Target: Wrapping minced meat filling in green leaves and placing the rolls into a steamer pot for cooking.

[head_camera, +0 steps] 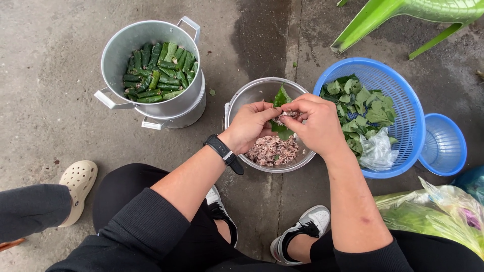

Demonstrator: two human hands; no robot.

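Both hands meet over a steel bowl holding minced meat filling. My left hand, with a black watch on its wrist, and my right hand pinch a green leaf with a dab of filling on it, the leaf partly hidden by my fingers. To the left stands an aluminium pot packed with several rolled leaf wraps. A blue basket of loose green leaves sits just right of the bowl.
A clear plastic bag lies in the blue basket; a smaller blue basket stands beside it. A green plastic chair is at top right, bagged greens at lower right. Another person's leg and cream clog rest at left on the concrete floor.
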